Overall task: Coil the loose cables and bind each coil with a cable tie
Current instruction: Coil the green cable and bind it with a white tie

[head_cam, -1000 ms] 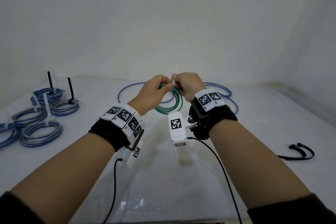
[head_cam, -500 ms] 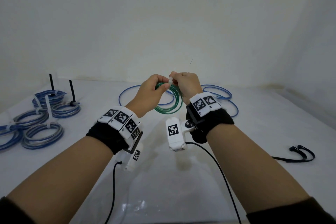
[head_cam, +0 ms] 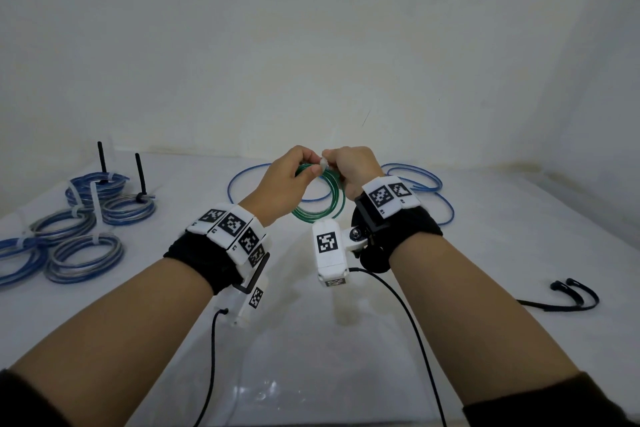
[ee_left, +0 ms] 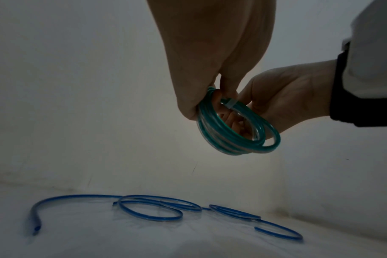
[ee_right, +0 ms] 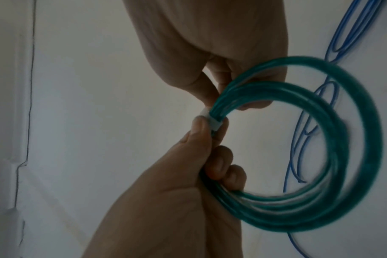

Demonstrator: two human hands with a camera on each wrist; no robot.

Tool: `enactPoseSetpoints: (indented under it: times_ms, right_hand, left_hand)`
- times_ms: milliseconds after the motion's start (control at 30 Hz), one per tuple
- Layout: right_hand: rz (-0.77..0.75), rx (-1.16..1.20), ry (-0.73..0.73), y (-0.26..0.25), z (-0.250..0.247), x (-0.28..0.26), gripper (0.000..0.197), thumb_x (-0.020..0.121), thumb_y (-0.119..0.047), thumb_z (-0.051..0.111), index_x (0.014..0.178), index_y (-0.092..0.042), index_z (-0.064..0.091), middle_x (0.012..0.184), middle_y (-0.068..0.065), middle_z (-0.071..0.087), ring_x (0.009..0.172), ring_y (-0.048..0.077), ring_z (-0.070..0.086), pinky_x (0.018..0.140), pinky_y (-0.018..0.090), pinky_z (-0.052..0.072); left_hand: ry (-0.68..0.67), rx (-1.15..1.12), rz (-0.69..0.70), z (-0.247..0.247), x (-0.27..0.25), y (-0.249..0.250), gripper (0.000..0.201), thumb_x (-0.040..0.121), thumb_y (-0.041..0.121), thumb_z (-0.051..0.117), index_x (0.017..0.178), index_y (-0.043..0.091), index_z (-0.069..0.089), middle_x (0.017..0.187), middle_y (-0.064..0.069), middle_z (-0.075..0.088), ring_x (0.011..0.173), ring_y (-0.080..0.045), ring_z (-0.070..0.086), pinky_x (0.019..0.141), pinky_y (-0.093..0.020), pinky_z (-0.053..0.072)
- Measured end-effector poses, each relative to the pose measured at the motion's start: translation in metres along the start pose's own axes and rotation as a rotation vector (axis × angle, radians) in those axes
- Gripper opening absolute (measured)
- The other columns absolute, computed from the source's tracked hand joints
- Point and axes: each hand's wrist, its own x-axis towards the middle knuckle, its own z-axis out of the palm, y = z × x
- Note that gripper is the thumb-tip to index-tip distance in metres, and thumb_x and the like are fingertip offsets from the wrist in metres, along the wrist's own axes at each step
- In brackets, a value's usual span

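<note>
The left hand point(head_cam: 281, 180) has its grip closed on the green coil point(head_cam: 323, 204), thumb and curled fingers pinching the bundled turns beside the white cable tie point(head_cam: 323, 163). The right hand point(head_cam: 349, 166) meets it from the other side, its fingertips pinched at the tie where it wraps the strands; whether they have the tail or the head of the tie, I cannot tell. The coil hangs in the air between both hands, above the worktop point(head_cam: 485, 253) and clear of it, its loops dangling below the pinch. The step in hand looks like cinching the tie. To do it well, the left hand's pinch should stay close against the tie so the turns lie flat and none slips out, while the right draws the tail straight through the head, not sideways. In the right wrist view the loops spread apart away from the tie, so a stray turn could escape if the hold loosens. Behind lies a loose blue cable point(head_cam: 420, 180), not yet coiled, and at the left sit several bound coils point(head_cam: 86, 253).
</note>
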Motion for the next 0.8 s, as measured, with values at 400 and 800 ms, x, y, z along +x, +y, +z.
enactPoseSetpoints:
  times_ms: [400,800]
  right_hand:
    - [-0.197,0.068,-0.239,0.006,0.007,-0.027,0.017,0.099,-0.021,0.045,0.088,-0.011,0.055,0.070,0.003,0.058,0.062,0.014,0.056,0.058,0.021,0.045]
    - [-0.658,-0.528,-0.175,0.018,0.067,-0.032,0.019,0.091,-0.021,0.056,0.101,-0.013,0.070,0.096,0.005,0.071,0.095,0.022,0.062,0.089,0.040,0.046]
  left_hand:
    - [0.231,-0.213,-0.188,-0.027,0.014,-0.005,0.017,0.096,0.021,0.050,0.109,0.011,0.053,0.090,0.002,0.056,0.075,-0.010,0.051,0.067,-0.017,0.042]
    - [0.243,-0.487,-0.417,-0.077,-0.001,-0.009,0.028,0.094,0.012,0.054,0.113,-0.009,0.053,0.100,-0.019,0.061,0.081,-0.021,0.064,0.070,-0.018,0.057]
